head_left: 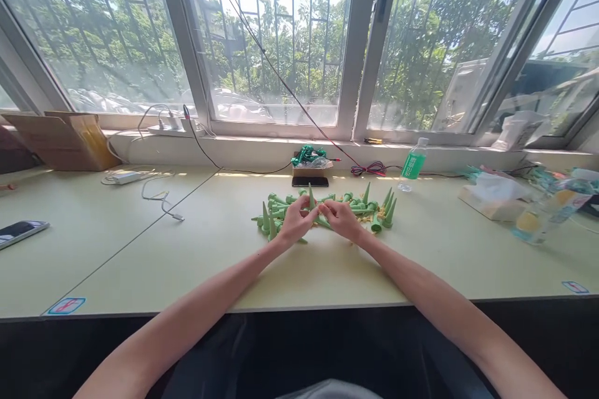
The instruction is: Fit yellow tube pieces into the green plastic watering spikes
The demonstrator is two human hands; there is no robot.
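Note:
My left hand (298, 219) is closed around a green plastic spike (311, 195), whose pointed end sticks up. Close against it, my right hand (340, 216) is pinched, its fingertips meeting those of the left; what it grips is too small to make out. Around and behind both hands lies a pile of similar green cone-shaped pieces. Some stand upright, such as the cone (389, 213) at the right, and others lie on their sides. Small yellowish bits (366, 220) are scattered among them on the table (309, 274).
Behind the pile are a dark phone (310, 181) and a small box (311, 169) holding green material. A green-labelled bottle (413, 165) stands right of them, with a tissue box (493, 196) farther right. A white cable (163, 202) and another phone (21, 234) lie left.

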